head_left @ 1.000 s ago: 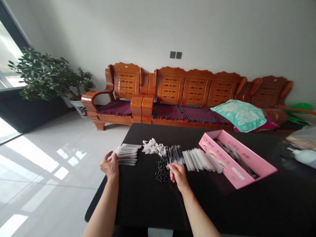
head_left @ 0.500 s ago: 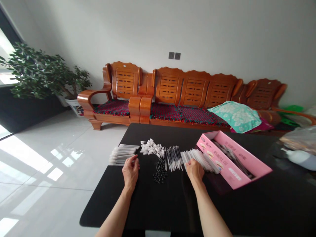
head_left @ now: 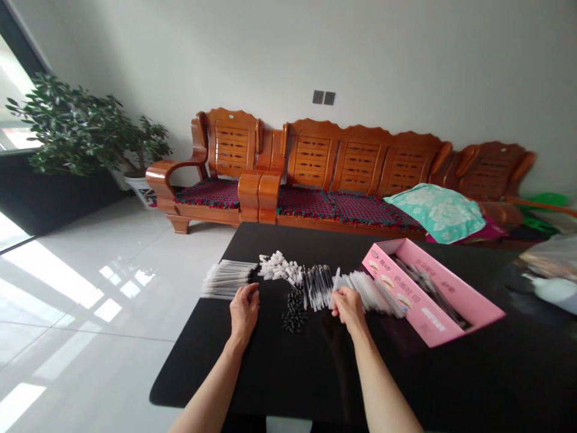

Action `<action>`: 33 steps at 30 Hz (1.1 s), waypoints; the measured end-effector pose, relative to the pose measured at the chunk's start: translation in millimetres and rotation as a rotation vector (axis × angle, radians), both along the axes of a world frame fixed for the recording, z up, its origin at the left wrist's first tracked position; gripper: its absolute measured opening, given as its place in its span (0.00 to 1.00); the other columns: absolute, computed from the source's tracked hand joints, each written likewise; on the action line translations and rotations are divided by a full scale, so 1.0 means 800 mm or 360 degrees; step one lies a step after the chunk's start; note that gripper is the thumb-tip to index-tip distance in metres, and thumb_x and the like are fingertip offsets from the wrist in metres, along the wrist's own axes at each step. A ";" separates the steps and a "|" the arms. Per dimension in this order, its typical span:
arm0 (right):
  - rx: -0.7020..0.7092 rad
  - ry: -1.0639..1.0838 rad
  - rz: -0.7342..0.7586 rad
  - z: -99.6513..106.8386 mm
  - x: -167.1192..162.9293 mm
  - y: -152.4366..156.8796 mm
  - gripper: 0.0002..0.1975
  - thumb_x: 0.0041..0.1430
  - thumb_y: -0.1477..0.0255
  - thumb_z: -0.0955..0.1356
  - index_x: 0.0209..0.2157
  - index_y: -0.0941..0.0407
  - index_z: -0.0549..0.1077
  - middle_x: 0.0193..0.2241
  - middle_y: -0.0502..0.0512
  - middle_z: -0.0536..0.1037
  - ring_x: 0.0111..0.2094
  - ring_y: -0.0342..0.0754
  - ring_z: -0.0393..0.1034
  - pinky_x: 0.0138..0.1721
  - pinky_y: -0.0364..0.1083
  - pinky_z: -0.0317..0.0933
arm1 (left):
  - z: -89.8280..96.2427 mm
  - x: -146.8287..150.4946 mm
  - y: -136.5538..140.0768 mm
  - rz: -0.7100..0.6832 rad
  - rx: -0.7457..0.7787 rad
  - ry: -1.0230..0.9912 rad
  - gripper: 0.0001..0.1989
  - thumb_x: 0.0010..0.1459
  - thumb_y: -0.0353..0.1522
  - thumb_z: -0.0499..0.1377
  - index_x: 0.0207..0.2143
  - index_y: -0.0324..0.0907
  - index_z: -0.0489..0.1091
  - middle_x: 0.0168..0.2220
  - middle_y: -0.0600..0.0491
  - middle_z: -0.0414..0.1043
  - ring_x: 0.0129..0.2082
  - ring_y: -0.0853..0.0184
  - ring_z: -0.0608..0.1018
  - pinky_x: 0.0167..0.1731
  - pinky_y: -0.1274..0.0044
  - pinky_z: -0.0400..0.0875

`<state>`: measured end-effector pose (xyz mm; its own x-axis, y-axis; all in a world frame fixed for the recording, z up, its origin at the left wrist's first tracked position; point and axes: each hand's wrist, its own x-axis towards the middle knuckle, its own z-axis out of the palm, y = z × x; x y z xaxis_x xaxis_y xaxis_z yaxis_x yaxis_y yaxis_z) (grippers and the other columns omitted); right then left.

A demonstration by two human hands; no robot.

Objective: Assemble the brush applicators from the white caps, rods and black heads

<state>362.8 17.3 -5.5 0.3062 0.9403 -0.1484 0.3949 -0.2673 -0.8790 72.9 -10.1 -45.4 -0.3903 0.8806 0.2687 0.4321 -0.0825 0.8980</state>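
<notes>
My right hand (head_left: 350, 310) pinches a whitish translucent pen barrel (head_left: 336, 279), its upper end sticking up past the fingers. Beneath and to the right of that hand lies a row of similar pen barrels (head_left: 374, 293). Left of it are thin pen refills (head_left: 318, 285) with dark and pale parts. My left hand (head_left: 244, 310) rests close to the table, fingers loosely curled and nothing visible in them. Just beyond it lies a row of white pens (head_left: 228, 279) with black ends. Between the hands are a heap of small white pieces (head_left: 279, 266) and a scatter of small black pieces (head_left: 294, 311).
A pink box (head_left: 419, 307) holding dark thin items stands right of the barrels on the black table (head_left: 279, 373). A clear bag (head_left: 552, 258) and a white object (head_left: 552, 293) lie at the far right. Behind the table runs a wooden sofa (head_left: 311, 153).
My right hand has lifted a pen barrel from the row and shifted slightly left with it. My left hand stays near the white pens. The view has turned slightly.
</notes>
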 end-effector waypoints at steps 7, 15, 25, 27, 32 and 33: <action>0.0399 0.0773 0.0021 -0.034 -0.042 -0.031 0.06 0.47 0.70 0.65 0.21 0.56 0.67 0.10 0.45 0.66 0.11 0.39 0.58 0.11 0.37 0.42 | 0.006 0.004 -0.001 -0.0009 0.0050 0.0283 0.13 0.60 0.35 0.55 0.42 0.42 0.76 0.35 0.51 0.74 0.27 0.67 0.75 0.32 0.76 0.72; 0.0429 0.0723 0.0040 -0.034 -0.039 -0.035 0.05 0.49 0.70 0.65 0.24 0.56 0.69 0.11 0.44 0.67 0.11 0.38 0.55 0.12 0.38 0.43 | 0.047 0.102 0.022 -0.0463 -0.0149 0.0567 0.07 0.58 0.31 0.59 0.34 0.44 0.78 0.33 0.53 0.76 0.31 0.69 0.76 0.33 0.80 0.65; 0.0419 0.0681 0.0123 -0.036 -0.038 -0.036 0.05 0.50 0.69 0.65 0.25 0.56 0.69 0.12 0.44 0.67 0.12 0.38 0.53 0.14 0.39 0.43 | 0.046 0.162 0.054 -0.0498 -0.0468 0.1079 0.09 0.59 0.34 0.57 0.32 0.41 0.75 0.37 0.48 0.77 0.34 0.64 0.78 0.34 0.77 0.66; 0.0429 0.0678 0.0133 -0.039 -0.037 -0.036 0.05 0.50 0.70 0.65 0.24 0.56 0.69 0.12 0.44 0.67 0.12 0.39 0.55 0.14 0.39 0.44 | 0.045 0.164 0.056 -0.0482 -0.0498 0.1085 0.09 0.59 0.33 0.56 0.32 0.40 0.75 0.37 0.47 0.77 0.34 0.63 0.78 0.34 0.76 0.66; 0.0464 0.0698 0.0114 -0.042 -0.036 -0.036 0.06 0.51 0.69 0.65 0.23 0.56 0.68 0.12 0.45 0.68 0.12 0.38 0.54 0.13 0.39 0.44 | 0.046 0.152 0.050 -0.0408 -0.0378 0.0837 0.09 0.59 0.32 0.56 0.31 0.40 0.74 0.33 0.47 0.77 0.33 0.64 0.78 0.34 0.78 0.66; 0.0463 0.0713 0.0112 -0.042 -0.036 -0.037 0.07 0.51 0.69 0.65 0.23 0.56 0.69 0.12 0.45 0.68 0.11 0.38 0.54 0.13 0.39 0.43 | 0.046 0.145 0.047 -0.0414 -0.0317 0.0728 0.09 0.59 0.32 0.56 0.30 0.40 0.74 0.31 0.48 0.77 0.32 0.66 0.78 0.33 0.78 0.65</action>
<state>334.1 -11.9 -39.1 0.2073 0.9781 0.0197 -0.0277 0.0260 -0.9993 188.6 27.2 -8.8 -0.0364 0.9833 0.1782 0.7693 -0.0862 0.6330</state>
